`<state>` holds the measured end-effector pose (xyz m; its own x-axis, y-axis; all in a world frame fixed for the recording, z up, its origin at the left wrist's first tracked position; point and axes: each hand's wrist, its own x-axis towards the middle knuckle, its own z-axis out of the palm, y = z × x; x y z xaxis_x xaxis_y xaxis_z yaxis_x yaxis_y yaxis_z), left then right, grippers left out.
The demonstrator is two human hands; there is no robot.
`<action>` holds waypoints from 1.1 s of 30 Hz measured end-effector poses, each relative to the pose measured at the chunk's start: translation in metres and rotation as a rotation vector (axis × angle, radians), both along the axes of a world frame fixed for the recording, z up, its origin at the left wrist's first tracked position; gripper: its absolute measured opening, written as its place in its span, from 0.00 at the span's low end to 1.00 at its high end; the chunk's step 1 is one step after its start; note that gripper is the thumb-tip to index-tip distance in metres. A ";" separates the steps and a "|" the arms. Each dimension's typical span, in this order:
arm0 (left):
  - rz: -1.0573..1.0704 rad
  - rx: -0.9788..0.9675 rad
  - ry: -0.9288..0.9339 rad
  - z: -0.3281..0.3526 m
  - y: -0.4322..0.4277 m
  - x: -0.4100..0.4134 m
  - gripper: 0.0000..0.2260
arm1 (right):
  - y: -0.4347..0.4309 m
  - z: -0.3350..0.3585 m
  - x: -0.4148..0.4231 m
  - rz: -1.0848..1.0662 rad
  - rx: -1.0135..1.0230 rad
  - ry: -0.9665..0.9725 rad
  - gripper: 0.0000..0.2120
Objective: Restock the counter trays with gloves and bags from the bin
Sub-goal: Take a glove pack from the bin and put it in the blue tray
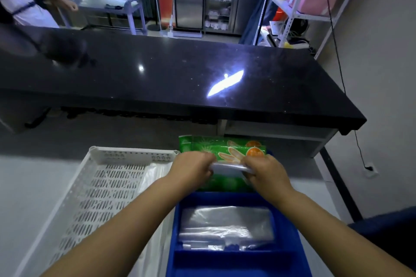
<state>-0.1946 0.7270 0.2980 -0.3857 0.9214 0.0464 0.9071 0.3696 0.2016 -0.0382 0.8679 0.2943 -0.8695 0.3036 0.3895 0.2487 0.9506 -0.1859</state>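
Left hand (pixel 191 170) and right hand (pixel 266 172) both pinch clear bag stack (pixel 227 167) above green glove packets (pixel 227 148), blue tray (pixel 290 227) below.

The left hand (pixel 191 167) and right hand (pixel 267 171) are bare, their backs smooth with rounded knuckles just behind the grip. The fingertips cannot be made out (they are mostly hidden on the grip's far side). Back from the grip, the left forearm (pixel 126 220) and right forearm (pixel 337 229) are uncovered too, running bare and broadening all the way to the lower edge of view.
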 end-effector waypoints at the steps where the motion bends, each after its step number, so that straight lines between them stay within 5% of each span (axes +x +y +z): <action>1: -0.014 -0.040 -0.014 -0.007 -0.001 -0.001 0.06 | 0.001 -0.008 0.001 -0.018 -0.022 -0.054 0.09; 8: -0.041 -0.274 -0.122 -0.036 -0.001 -0.003 0.05 | 0.009 -0.031 -0.003 -0.086 -0.232 -0.484 0.09; 15: -0.033 -0.295 -0.231 -0.037 0.010 -0.003 0.02 | 0.018 -0.016 0.012 0.034 -0.139 -0.261 0.16; 19: -0.027 -0.244 -0.297 -0.035 0.008 -0.005 0.04 | 0.014 -0.021 0.014 -0.002 -0.149 -0.436 0.11; 24: -0.007 -0.028 -0.204 -0.024 -0.005 -0.014 0.13 | 0.014 -0.024 0.007 -0.027 -0.280 -0.409 0.08; 33: 0.003 -0.239 -0.202 -0.033 -0.005 0.006 0.06 | 0.022 -0.033 0.007 -0.002 -0.450 -0.585 0.08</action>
<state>-0.1885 0.7222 0.2649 -0.3676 0.8960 -0.2490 0.8563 0.4306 0.2853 -0.0310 0.8901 0.2609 -0.8963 0.3261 -0.3005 0.4280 0.8134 -0.3940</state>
